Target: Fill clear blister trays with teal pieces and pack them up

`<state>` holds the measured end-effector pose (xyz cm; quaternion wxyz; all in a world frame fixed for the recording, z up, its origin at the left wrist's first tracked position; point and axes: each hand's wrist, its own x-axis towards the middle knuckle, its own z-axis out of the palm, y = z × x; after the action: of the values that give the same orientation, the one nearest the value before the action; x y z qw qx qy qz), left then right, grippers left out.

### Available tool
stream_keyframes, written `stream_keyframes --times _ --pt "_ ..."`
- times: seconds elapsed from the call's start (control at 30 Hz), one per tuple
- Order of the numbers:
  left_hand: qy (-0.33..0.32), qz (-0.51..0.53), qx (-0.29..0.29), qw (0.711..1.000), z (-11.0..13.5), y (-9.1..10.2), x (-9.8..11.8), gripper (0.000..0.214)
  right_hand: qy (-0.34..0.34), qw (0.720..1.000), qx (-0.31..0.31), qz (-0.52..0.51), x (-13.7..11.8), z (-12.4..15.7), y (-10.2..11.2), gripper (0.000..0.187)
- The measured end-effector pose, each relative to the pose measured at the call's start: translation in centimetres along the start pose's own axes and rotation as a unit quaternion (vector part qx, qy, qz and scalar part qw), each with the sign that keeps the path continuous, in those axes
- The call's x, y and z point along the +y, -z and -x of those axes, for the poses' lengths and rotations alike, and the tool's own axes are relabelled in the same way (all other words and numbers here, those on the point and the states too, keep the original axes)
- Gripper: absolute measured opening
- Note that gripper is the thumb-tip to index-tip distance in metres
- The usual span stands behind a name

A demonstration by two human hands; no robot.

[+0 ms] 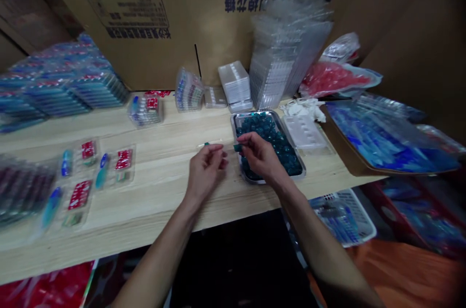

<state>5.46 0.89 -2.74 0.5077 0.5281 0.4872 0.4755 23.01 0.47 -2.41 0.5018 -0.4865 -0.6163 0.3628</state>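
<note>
Sitting at a pale wood-grain table (160, 206), you had a dark stack of blister packs (22, 191) at the far left and a big pile of blue-and-red packs (61, 80) behind it. Nearer your hands lay loose clear blister packs (124, 160), each with a red card and a blue-and-white piece inside, with open tabletop between them and your left hand (206, 172). Those fingers (218, 153) were curled inward beside a thin clear strip (211, 143) with a small teal speck on it; you could not tell whether they were gripping it. Just right of that, your right hand (260, 155) had its fingers (247, 139) pinched on a small teal piece (237, 148), which was held just above the left rim of a shallow metal tray (251, 115). The hand hung over a heaped pile of glossy, rounded teal pieces (269, 128) filling the tray, with only a narrow gap between your hands. Past the tray sat a white plastic insert (304, 132) with molded hollows, and crumpled white material (302, 109) lay behind it. A tall stack of clear ribbed trays (287, 46) stood against a cardboard box (145, 22), and blue packaged goods (382, 138) filled a brown tray at the right.
</note>
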Motion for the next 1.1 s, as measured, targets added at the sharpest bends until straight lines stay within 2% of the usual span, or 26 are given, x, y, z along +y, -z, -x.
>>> stream_keyframes --times 0.07,0.17,0.23,0.3,0.43,0.6,0.7,0.77,0.83,0.9,0.97,1.03,1.1 --pt "0.062 0.125 -0.021 0.99 -0.1 -1.9 0.9 0.034 0.021 0.998 -0.004 0.062 -0.8 0.0 -1.0 0.014" --pt "0.073 0.205 -0.002 0.976 -0.7 -3.1 1.4 0.031 0.041 0.987 0.008 0.158 -1.5 -0.2 -1.6 0.01" --pt "0.077 0.225 0.011 0.971 -1.1 -2.9 1.4 0.028 0.059 0.979 0.021 0.192 -1.8 -0.2 -1.7 0.011" --pt "0.101 0.245 -0.003 0.964 -1.4 -2.4 1.4 0.024 0.072 0.976 0.028 0.205 -1.7 -0.2 -1.7 0.013" --pt "0.148 0.28 -0.027 0.948 -1.7 -1.3 1.4 0.021 0.086 0.979 0.032 0.182 -1.0 0.0 -1.7 0.015" --pt "0.138 0.284 -0.019 0.949 -1.2 -1.2 1.1 0.025 0.037 0.995 0.013 0.092 0.3 0.1 -1.8 0.016" --pt "0.09 0.228 -0.006 0.97 -0.9 -1.6 0.8 0.024 0.042 0.992 0.015 0.119 0.1 0.1 -1.9 0.021" --pt "0.05 0.179 0.012 0.982 -1.0 -1.5 0.5 0.025 0.052 0.989 -0.005 0.14 -0.4 0.1 -1.7 0.026" --pt "0.033 0.15 0.013 0.988 -1.3 -0.5 0.3 0.029 0.053 0.988 -0.046 0.139 -0.6 0.1 -0.8 0.03" --pt "0.033 0.125 0.008 0.992 -1.6 1.4 0.0 0.033 0.041 0.984 -0.059 0.163 -0.2 0.1 0.8 0.034" --pt "0.023 0.071 0.02 0.997 -1.7 3.7 -0.2 0.031 0.004 0.963 -0.035 0.267 0.8 0.2 2.7 0.039" --pt "-0.007 -0.026 0.036 0.999 -1.6 5.7 -0.7 0.023 -0.052 0.907 -0.039 0.415 1.8 0.5 4.1 0.042" --pt "-0.045 -0.133 0.03 0.99 -1.3 6.7 -1.5 0.016 -0.104 0.841 -0.082 0.525 2.6 0.9 4.6 0.041"
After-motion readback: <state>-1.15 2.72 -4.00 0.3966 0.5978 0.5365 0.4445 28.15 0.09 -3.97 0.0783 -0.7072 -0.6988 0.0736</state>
